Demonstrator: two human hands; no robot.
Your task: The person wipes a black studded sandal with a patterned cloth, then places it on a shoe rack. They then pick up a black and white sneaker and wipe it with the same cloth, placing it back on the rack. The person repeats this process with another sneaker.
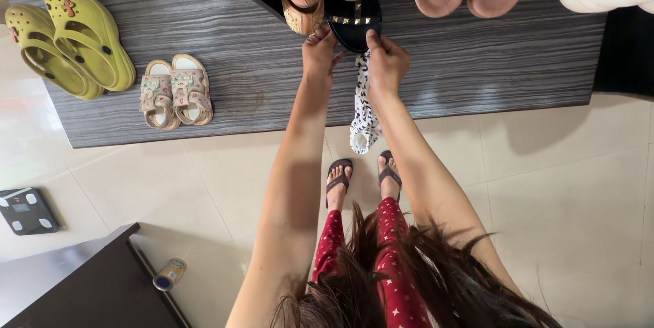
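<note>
- left hand (319, 52), right hand (386, 62): both grip black studded flat sandal (352, 23) at grey wood-grain shelf (204, 21) far edge
- white black-spotted cloth (364, 113) hangs from right hand
- bare shelf left of hands

Daylight is gleaming off the cream floor tiles (565, 185), a grey wood-grain platform (477, 62) is stretching across, and a dark cabinet (82, 280) is standing beside a bathroom scale (27, 210).

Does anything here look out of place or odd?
One thing: a small blue-and-yellow can lies tipped on its side on the cream tiled floor beside the dark cabinet. The shoes on the grey wood-grain platform sit in neat pairs.
</note>
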